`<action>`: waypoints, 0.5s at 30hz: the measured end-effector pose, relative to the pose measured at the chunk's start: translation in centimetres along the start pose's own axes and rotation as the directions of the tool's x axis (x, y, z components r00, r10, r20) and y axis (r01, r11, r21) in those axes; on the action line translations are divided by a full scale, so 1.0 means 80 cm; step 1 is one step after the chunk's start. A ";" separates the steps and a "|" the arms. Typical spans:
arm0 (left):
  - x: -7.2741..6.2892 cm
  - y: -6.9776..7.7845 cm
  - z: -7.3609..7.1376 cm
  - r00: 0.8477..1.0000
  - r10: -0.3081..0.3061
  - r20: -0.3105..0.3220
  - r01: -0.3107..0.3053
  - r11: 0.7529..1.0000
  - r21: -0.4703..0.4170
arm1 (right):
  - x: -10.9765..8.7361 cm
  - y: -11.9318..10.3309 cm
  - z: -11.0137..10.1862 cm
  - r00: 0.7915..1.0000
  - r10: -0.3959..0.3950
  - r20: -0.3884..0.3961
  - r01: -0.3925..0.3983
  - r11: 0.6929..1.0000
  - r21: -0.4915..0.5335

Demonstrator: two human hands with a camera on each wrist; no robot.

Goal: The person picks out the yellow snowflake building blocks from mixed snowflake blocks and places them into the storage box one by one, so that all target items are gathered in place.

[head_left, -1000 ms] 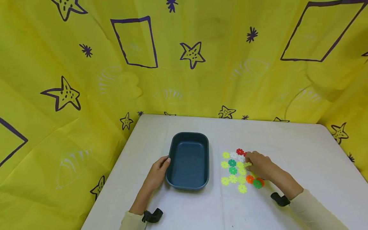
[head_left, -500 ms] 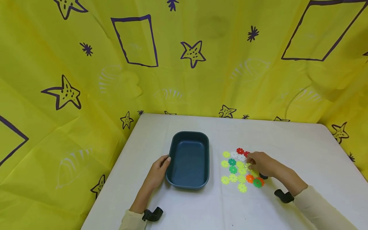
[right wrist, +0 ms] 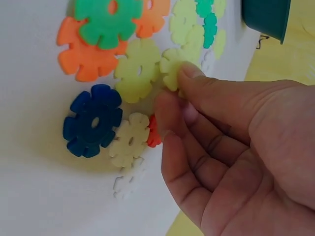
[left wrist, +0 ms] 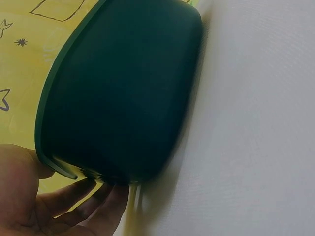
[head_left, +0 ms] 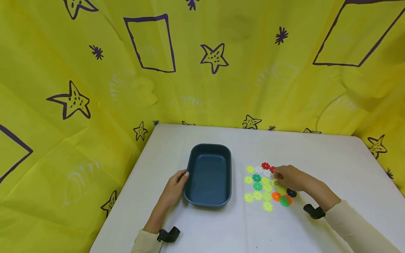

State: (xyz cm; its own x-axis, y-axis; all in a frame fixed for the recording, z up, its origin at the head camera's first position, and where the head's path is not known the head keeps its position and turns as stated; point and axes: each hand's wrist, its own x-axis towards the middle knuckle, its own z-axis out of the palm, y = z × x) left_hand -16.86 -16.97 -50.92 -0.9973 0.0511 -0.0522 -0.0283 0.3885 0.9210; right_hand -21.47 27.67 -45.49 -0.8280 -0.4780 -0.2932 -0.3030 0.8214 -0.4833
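On the near left side of a dark teal tub (head_left: 207,175), my left hand (head_left: 172,188) grips the rim, thumb over the edge and fingers against the outer wall, as the left wrist view shows of the tub wall (left wrist: 123,93). My right hand (head_left: 289,176) is over a spread of notched plastic discs to the right of the tub. In the right wrist view its thumb and fingers pinch a pale yellow notched disc (right wrist: 171,68). Close by lie a dark blue disc (right wrist: 81,129), a cream disc (right wrist: 123,147) and a green disc (right wrist: 106,32) on top of an orange one (right wrist: 78,61).
Several yellow discs (head_left: 257,195), red ones (head_left: 265,165), white ones (head_left: 258,170) and green ones (head_left: 257,186) lie flat on the white-covered table (head_left: 215,232). A yellow patterned cloth (head_left: 190,88) hangs behind and at the sides.
My right hand has shifted slightly right, uncovering more of the dark blue disc and a red one. The left hand and the tub have stayed in place.
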 end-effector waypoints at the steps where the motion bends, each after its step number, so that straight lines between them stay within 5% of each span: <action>1: 0.000 0.000 0.000 1.000 -0.006 -0.001 0.006 1.000 -0.002 | 0.000 -0.001 -0.002 1.000 0.001 0.006 -0.001 1.000 0.006; 15: 0.001 0.001 -0.001 1.000 -0.011 -0.005 0.012 1.000 0.019 | 0.015 -0.036 -0.042 0.999 -0.042 -0.013 0.043 0.998 0.055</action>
State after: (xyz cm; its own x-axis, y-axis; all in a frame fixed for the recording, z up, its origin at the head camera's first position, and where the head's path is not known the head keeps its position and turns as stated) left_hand -16.93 -16.98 -50.79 -0.9973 0.0418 -0.0607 -0.0385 0.4061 0.9130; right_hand -23.19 25.76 -41.69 -0.8204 -0.5082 -0.2621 -0.3118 0.7818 -0.5400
